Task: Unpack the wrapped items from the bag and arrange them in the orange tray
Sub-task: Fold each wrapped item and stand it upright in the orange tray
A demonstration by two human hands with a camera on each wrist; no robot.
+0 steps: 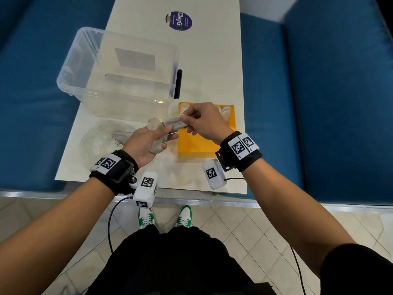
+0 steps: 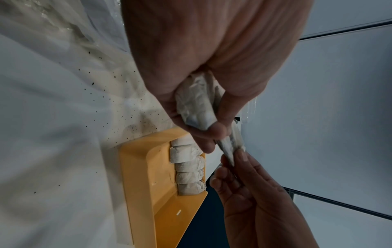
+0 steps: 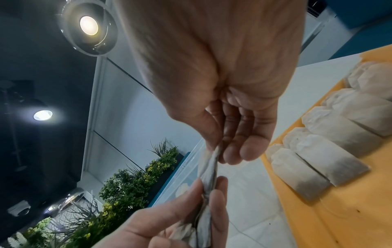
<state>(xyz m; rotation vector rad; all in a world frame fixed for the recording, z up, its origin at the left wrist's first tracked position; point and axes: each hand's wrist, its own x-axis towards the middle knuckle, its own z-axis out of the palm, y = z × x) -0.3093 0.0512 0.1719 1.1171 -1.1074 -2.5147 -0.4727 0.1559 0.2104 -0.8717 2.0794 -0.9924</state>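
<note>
My left hand [image 1: 164,136] grips a bunch of white paper-wrapped sachets [image 2: 195,100] just left of the orange tray [image 1: 204,145]. My right hand [image 1: 188,123] pinches one sachet [image 1: 173,122] at its end, where it sticks out of the bunch above the tray's left edge. In the right wrist view that sachet [image 3: 208,169] stretches edge-on between the thumb and fingers of both hands. Several wrapped sachets [image 3: 322,144] lie side by side in a row at the tray's far end [image 2: 188,166]. A crumpled clear bag [image 1: 102,139] lies on the table left of my left hand.
A large clear plastic bin [image 1: 119,71] with a black latch stands behind the bag and tray. The white table [image 1: 212,60] carries a purple round sticker [image 1: 178,20]. Blue cushions flank the table on both sides. The near part of the tray floor [image 3: 350,218] is bare.
</note>
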